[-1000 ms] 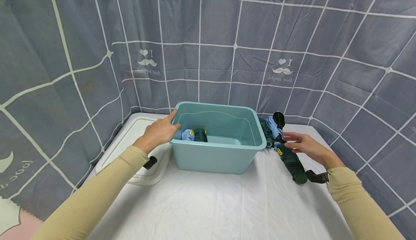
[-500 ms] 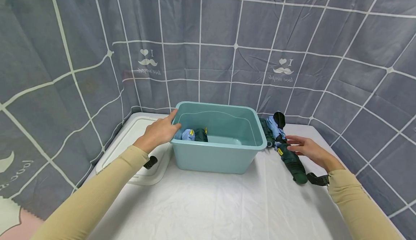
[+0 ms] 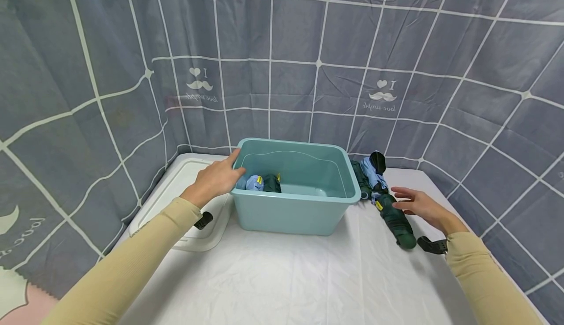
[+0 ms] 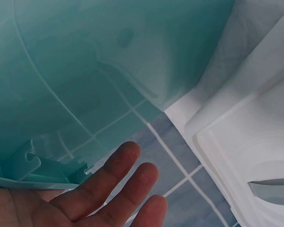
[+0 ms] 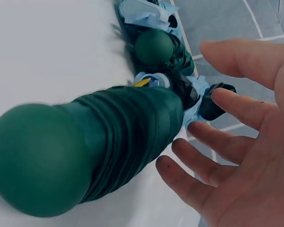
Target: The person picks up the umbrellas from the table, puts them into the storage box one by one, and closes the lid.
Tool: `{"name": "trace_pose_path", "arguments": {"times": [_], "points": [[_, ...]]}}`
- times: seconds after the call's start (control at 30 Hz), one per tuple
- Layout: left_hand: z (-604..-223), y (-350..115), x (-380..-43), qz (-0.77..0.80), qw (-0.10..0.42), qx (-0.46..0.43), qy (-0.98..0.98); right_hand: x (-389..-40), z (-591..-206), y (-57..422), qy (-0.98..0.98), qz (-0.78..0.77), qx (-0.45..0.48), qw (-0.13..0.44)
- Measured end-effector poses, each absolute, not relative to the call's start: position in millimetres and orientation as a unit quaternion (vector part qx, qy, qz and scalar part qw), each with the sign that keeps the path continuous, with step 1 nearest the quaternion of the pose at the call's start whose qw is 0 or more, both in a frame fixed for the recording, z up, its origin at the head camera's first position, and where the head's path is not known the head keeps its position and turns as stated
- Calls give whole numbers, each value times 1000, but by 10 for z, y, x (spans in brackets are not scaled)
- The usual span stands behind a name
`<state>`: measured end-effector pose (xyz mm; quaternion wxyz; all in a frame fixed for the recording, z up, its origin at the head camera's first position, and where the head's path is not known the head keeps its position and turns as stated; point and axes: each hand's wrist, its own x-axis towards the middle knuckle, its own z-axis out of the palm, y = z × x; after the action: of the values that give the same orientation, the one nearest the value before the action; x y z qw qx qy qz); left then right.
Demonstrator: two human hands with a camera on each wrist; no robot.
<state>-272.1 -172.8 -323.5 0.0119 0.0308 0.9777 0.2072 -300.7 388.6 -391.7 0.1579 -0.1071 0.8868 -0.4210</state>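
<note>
My left hand holds the left rim of a teal plastic bin; its thumb reaches inside. In the left wrist view, several fingers extend loosely below the rim, outside the bin. Inside lie small bundles, a light blue one and a dark green one, partly hidden by the wall. To the bin's right are folded umbrellas: a near dark green one, a light blue one and another dark green one. My right hand hovers beside the near green umbrella, fingers spread, holding nothing.
A white lid lies flat on the table left of the bin, under the left forearm. White cloth covers the table. Grey checked curtains stand close behind and at both sides.
My right hand has shifted slightly right and toward me, from near the light blue umbrella to beside the near green one. The left hand and bin stay put.
</note>
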Motion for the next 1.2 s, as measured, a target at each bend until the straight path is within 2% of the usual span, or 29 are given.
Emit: {"name": "trace_pose_path", "arguments": {"times": [0.57,0.87,1.2], "points": [[-3250,-1713,-2729,209,12,29,977,-2966,-4029,3924,872,-421,-86,235],[-3236,-1721,-2726,208,11,27,978,-2992,-4087,3954,875,-413,-83,239],[-3243,-1710,-2726,207,11,27,978,-2982,-4109,3928,905,-360,-105,199]]}}
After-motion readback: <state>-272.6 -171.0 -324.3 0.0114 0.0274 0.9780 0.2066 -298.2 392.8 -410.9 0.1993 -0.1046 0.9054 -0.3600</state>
